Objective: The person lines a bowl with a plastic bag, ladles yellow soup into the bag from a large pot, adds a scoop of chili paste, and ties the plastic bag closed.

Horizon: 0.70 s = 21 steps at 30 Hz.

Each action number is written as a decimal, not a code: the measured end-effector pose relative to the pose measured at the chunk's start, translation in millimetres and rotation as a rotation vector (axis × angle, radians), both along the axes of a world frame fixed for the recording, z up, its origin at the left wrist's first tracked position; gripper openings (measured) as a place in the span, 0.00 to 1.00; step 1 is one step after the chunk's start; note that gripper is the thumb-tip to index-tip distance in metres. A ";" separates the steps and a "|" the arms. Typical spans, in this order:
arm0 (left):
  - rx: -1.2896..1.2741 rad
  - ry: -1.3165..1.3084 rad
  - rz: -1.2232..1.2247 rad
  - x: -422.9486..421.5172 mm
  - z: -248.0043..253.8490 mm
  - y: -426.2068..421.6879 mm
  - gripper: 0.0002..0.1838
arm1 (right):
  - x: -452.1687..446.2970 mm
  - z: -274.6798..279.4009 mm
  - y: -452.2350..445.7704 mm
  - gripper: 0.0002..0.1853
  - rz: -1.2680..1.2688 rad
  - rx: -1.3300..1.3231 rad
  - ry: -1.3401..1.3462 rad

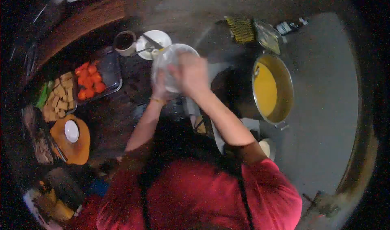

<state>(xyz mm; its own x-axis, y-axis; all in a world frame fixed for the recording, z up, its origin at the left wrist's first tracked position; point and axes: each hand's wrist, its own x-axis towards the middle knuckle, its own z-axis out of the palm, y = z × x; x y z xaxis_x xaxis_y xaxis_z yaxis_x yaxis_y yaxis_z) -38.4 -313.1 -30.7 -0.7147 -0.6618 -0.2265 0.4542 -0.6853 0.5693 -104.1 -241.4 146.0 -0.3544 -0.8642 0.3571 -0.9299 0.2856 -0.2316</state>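
A round, whitish, see-through container (167, 61) is between my two hands in the upper middle. My left hand (161, 84) is wrapped against its lower left side. Over its right part lies my right hand (191, 71), smeared by motion, so its fingers and anything in them cannot be made out. Just behind the container, a white plate (163, 38) bears a knife (152, 41) and another utensil. A cup with dark contents (124, 43) stands left of the plate.
To the right stands a large metal pot (285, 84) with yellow liquid. At the left are a clear tray (111, 69) with red pieces, brown chunks (61, 94) and a wooden board (81, 142) with a white bowl (71, 131). A bottle (290, 25) lies at the back right.
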 end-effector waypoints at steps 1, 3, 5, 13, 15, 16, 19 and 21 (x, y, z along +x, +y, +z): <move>-0.539 -0.138 -0.033 -11.2 -77.0 -25.3 0.29 | -5.3 -19.6 -0.6 0.19 0.021 0.221 -0.068; -0.246 -0.209 0.090 -10.9 19.7 13.7 0.24 | -10.5 -6.0 9.1 0.20 0.144 0.386 -0.245; -0.102 -0.178 0.100 -9.6 50.3 27.4 0.26 | -23.7 15.0 38.1 0.18 0.181 0.074 -0.163; -0.063 -0.486 0.273 30.5 59.9 46.7 0.27 | -237.8 -24.8 187.7 0.25 -0.235 -0.351 -0.189; -0.227 -0.534 0.277 34.0 71.2 60.3 0.27 | -292.7 -75.8 207.0 0.28 -0.158 -0.379 -0.177; -0.372 -0.553 0.230 30.2 74.4 68.1 0.27 | -307.8 -95.1 205.9 0.28 -0.148 -0.390 -0.197; -0.171 -0.507 0.155 20.1 83.7 86.3 0.27 | -343.6 -114.3 226.1 0.24 -0.150 -0.087 -0.506; -0.216 -0.526 0.092 -1.5 114.6 109.4 0.28 | -351.3 -128.5 220.7 0.20 -0.193 -0.077 -0.559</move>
